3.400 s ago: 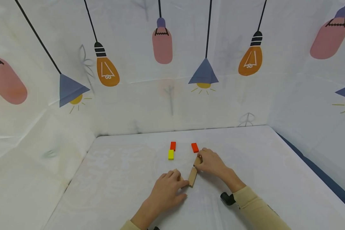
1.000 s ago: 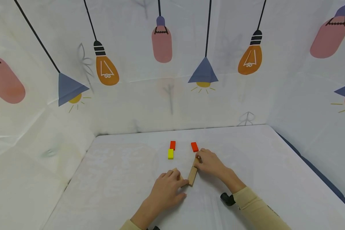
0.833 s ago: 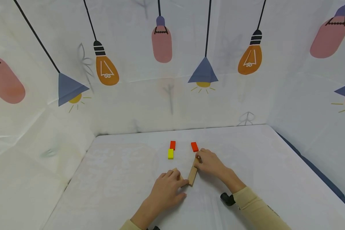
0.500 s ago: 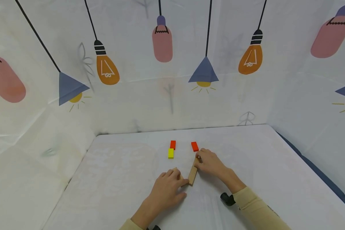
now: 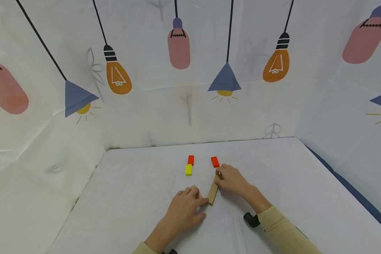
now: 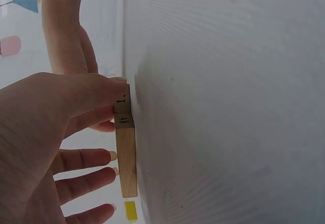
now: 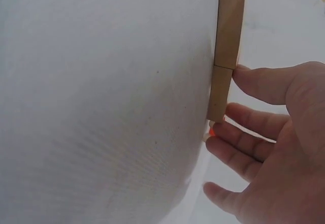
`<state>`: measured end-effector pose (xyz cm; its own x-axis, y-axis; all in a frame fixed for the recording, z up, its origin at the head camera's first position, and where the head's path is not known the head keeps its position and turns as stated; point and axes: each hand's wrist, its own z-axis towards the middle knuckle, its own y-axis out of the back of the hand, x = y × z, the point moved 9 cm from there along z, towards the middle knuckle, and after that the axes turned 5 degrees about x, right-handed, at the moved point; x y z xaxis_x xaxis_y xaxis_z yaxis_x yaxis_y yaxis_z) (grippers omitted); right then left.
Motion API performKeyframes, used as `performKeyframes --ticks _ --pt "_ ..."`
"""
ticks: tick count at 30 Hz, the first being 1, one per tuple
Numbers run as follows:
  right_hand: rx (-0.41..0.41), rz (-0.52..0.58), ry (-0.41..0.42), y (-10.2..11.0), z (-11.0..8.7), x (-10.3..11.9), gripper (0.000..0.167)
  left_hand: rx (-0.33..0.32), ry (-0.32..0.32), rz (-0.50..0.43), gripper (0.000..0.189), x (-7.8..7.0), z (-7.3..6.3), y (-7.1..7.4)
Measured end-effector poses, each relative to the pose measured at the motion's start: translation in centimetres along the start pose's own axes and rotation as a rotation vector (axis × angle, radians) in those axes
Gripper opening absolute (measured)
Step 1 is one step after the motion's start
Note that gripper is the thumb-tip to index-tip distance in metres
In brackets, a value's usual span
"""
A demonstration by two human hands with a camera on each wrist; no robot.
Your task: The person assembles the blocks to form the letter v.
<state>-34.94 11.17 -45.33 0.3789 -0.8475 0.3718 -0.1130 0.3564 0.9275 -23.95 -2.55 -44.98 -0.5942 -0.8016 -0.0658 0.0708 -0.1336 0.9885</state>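
Note:
Several plain wooden blocks lie on a white table. My left hand (image 5: 183, 210) rests around one wooden block (image 6: 127, 163) whose end is marked 48, with the index finger reaching its near end and the other fingers extended along its side. In the left wrist view the thumb overlaps another block end. My right hand (image 5: 234, 180) pinches a short-looking wooden block (image 7: 219, 94) between thumb and fingertips. That block meets another wooden block (image 5: 213, 194) end to end, both slanting toward the left hand's block, so the pieces form a V.
Farther back lie a red block (image 5: 191, 160), a yellow block (image 5: 188, 170) touching its near end, and a second red block (image 5: 215, 162) just beyond the right fingertips. The white table (image 5: 130, 194) ends at a wall sheet (image 5: 152, 116) printed with lamps.
The two blocks by my right hand stood slightly out of line with a dark gap; now they run straight, end against end. My left hand has kept its place.

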Motion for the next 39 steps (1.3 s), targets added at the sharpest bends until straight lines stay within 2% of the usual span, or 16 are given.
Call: performKeyframes --ticks 10,20,26,34,39 --pt "0.002 0.032 -0.010 0.4 0.0 -0.2 0.029 0.026 0.018 -0.005 0.038 0.1 0.1 -0.1" --pt "-0.014 0.008 0.023 1.1 0.2 -0.2 0.034 -0.004 0.007 0.018 0.037 0.0 0.0 0.1" --pt "-0.022 0.050 0.046 1.2 0.2 -0.3 0.035 0.002 0.013 0.022 0.037 0.1 -0.1 -0.1" --pt "-0.033 0.056 0.023 1.4 0.9 -0.8 0.037 -0.034 -0.003 0.028 0.037 -0.1 -0.2 0.1" --pt "-0.046 0.052 0.023 1.3 1.4 -1.5 0.039 -0.034 -0.007 0.030 0.036 0.0 -0.2 0.0"
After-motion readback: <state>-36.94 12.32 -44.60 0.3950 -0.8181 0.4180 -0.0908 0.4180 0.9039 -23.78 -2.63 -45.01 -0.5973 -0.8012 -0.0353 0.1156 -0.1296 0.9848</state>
